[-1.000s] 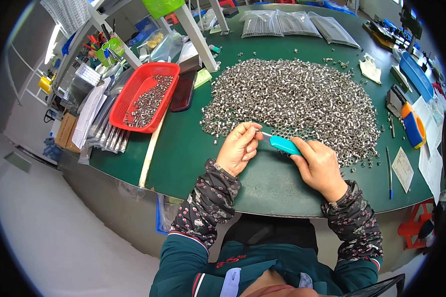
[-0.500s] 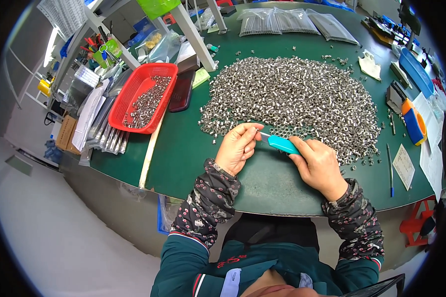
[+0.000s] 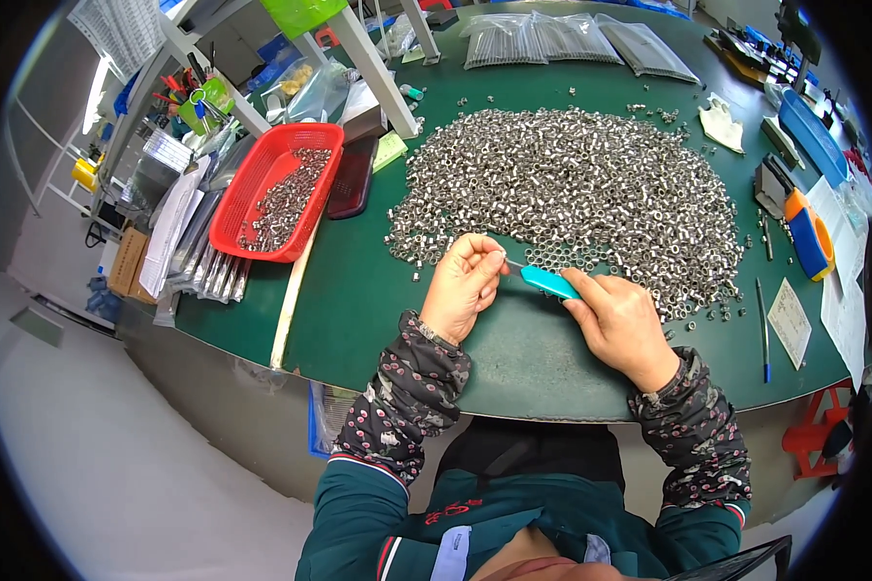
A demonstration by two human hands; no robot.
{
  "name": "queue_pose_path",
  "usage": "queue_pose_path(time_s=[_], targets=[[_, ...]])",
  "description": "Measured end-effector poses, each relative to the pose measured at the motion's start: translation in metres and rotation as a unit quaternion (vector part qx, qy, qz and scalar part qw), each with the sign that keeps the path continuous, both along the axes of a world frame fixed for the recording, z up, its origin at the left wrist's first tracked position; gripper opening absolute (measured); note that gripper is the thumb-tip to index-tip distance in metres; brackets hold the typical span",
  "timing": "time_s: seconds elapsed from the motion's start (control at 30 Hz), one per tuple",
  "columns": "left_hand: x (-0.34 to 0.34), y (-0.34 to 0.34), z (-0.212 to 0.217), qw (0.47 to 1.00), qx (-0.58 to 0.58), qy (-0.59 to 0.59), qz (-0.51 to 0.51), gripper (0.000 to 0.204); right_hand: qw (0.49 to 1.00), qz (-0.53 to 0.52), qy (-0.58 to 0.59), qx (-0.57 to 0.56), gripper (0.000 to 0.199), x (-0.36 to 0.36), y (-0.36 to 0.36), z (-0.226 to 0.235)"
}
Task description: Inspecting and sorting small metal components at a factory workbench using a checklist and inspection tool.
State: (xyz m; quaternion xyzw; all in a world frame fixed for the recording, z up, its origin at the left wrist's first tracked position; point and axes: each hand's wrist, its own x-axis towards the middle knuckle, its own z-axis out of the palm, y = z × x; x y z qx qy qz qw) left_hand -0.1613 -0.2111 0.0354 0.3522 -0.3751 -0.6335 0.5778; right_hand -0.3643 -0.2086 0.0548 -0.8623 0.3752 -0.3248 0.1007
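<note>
Currently, right grip (image 3: pixel 618 324) is wrapped around the handle of a turquoise cutter (image 3: pixel 550 282), thumb and forefinger on its near end; blade points left, toward the left grip (image 3: pixel 463 286). Left grip: fingers curled, thumb and forefinger pinched together on a small piece (image 3: pixel 502 254), mostly hidden, its kind not readable. Blade tip is at those fingertips; whether it touches the piece, cannot tell. Both grips are over the green surface (image 3: pixel 543 378), near its front edge. Just beyond them: broad heap of small metal rings (image 3: pixel 572 174), a few strays around its border. Left of the left grip and farther out: red basket (image 3: pixel 247 184), partly filled with small metal pieces. Right of the right grip: pen (image 3: pixel 763 334), then a pale card (image 3: pixel 791 322). Farther out, same side: white glove (image 3: pixel 722 124). Well beyond both grips, past the heap: clear bags (image 3: pixel 543 41)
</note>
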Motion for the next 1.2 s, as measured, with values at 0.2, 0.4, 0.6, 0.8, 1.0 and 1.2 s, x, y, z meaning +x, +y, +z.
queue_pose_path(time_s=[0.2, 0.4, 0.6, 0.8, 1.0, 1.2], targets=[[-0.0007, 0.0014, -0.0006, 0.999, -0.007, -0.046, 0.01, 0.007, 1.0, -0.011, 0.007, 0.026, 0.022, -0.0008, 0.0024, 0.0005], [-0.0009, 0.0009, -0.0019, 0.999, 0.018, -0.041, 0.024, 0.006, 0.995, -0.031, 0.019, -0.091, 0.031, 0.001, 0.0032, 0.0016], [0.0043, 0.001, -0.0029, 0.997, 0.062, 0.035, 0.01, 0.008, 0.992, -0.043, -0.03, -0.113, 0.035, -0.0013, -0.0004, 0.0038], [0.0036, 0.0011, -0.001, 0.998, 0.059, 0.036, 0.001, 0.011, 0.998, -0.007, -0.002, -0.068, 0.032, 0.0015, 0.0011, 0.0012], [0.0017, 0.002, -0.0024, 0.999, 0.042, 0.022, -0.02, 0.008, 0.999, 0.002, -0.002, -0.053, 0.033, 0.0002, 0.0007, 0.0003], [0.0033, 0.0041, -0.001, 0.998, 0.016, 0.056, 0.002, 0.009, 0.994, -0.033, -0.067, -0.073, 0.033, -0.001, 0.0058, 0.0089]])
